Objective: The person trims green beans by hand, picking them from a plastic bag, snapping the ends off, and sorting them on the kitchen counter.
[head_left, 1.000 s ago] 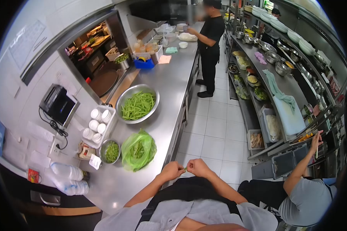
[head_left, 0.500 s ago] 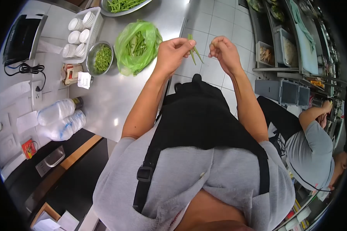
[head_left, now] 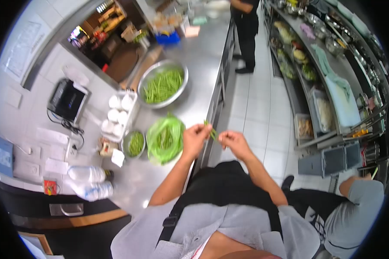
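In front of my apron, my left hand (head_left: 196,139) pinches slim green beans (head_left: 212,133) between thumb and fingertips. My right hand (head_left: 235,143) is closed in a pinch at the beans' lower end; what sits between its fingertips is too small to make out. Left of my hands, a bright green plastic bag (head_left: 177,149) lies open on the steel counter with more beans inside. Beyond it stands a large metal bowl (head_left: 185,88) of whole green beans. A smaller metal bowl (head_left: 125,146) beside the bag holds short green pieces.
A white basket (head_left: 134,113) of small white cups stands by the wall, near wrapped plastic bottles (head_left: 87,173). Across the tiled aisle (head_left: 253,105) are steel shelves (head_left: 289,93) with food containers. One co-worker (head_left: 354,207) is close on my right; another person (head_left: 246,36) stands farther down the aisle.
The view has tilted up, showing more of the counter and aisle. My right hand has come closer to my left, its fingertips now at the beans' end.
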`<state>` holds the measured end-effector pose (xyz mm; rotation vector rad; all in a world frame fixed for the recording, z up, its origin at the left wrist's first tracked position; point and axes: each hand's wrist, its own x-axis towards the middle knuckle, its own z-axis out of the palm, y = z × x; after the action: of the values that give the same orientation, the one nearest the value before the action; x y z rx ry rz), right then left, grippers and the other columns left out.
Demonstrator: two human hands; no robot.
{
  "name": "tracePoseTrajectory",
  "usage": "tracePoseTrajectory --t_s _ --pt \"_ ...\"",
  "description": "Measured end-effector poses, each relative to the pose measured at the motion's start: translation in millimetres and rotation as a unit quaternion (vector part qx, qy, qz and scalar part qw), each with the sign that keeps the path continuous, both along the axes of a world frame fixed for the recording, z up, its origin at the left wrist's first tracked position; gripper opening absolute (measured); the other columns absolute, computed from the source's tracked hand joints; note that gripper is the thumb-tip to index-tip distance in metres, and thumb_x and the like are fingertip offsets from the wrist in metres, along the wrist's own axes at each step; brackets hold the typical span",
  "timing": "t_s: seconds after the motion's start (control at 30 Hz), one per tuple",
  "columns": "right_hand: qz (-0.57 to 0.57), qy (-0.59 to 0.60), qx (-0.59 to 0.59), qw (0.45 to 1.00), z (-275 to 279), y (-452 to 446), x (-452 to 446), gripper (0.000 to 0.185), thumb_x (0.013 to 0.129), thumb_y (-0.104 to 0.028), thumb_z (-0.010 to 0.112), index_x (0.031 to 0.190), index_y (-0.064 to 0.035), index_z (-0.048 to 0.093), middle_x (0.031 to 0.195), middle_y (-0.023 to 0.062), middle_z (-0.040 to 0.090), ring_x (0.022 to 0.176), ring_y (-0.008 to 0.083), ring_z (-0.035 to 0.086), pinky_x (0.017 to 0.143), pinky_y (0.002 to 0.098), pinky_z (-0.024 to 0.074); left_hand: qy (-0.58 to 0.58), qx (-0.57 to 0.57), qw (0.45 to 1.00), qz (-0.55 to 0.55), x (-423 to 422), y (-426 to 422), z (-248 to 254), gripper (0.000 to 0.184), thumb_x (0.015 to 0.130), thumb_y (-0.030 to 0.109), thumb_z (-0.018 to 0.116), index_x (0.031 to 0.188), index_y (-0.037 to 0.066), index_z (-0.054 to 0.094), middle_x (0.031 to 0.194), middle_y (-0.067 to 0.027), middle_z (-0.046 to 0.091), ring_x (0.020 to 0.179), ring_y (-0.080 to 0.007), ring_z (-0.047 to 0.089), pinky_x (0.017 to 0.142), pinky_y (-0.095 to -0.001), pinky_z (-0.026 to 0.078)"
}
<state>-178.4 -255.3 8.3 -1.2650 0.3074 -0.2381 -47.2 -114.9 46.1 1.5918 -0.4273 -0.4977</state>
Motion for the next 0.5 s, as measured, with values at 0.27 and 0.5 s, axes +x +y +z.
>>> tracePoseTrajectory --t_s 0.27,0.5 --pt "-0.107 -0.023 0.225 0.968 -54.8 -15.6 18.7 0.011 0.101 -0.013 0.055 0.098 -0.0069 0.064 0.078 0.001 0.06 0.062 0.011 0.054 0.058 0.0256 0.0444 0.0 -0.042 0.998 -0.051 -10.5 -32.0 2.2 0.017 0.096 0.015 0.071 0.093 -0.002 0.069 0.077 -0.0032 0.068 0.068 -0.0086 0.063 0.065 -0.0223 0.051" --pt "-0.011 -0.06 0.275 0.959 -46.5 -21.4 6.1 0.013 0.101 -0.014 0.058 0.104 -0.0029 0.065 0.088 0.0042 0.065 0.069 0.0132 0.06 0.063 0.0279 0.0497 -0.074 0.012 0.994 -0.077 0.2 -45.1 -16.9 0.015 0.094 0.012 0.072 0.094 -0.003 0.071 0.075 -0.0007 0.067 0.067 -0.0057 0.058 0.063 -0.0219 0.047"
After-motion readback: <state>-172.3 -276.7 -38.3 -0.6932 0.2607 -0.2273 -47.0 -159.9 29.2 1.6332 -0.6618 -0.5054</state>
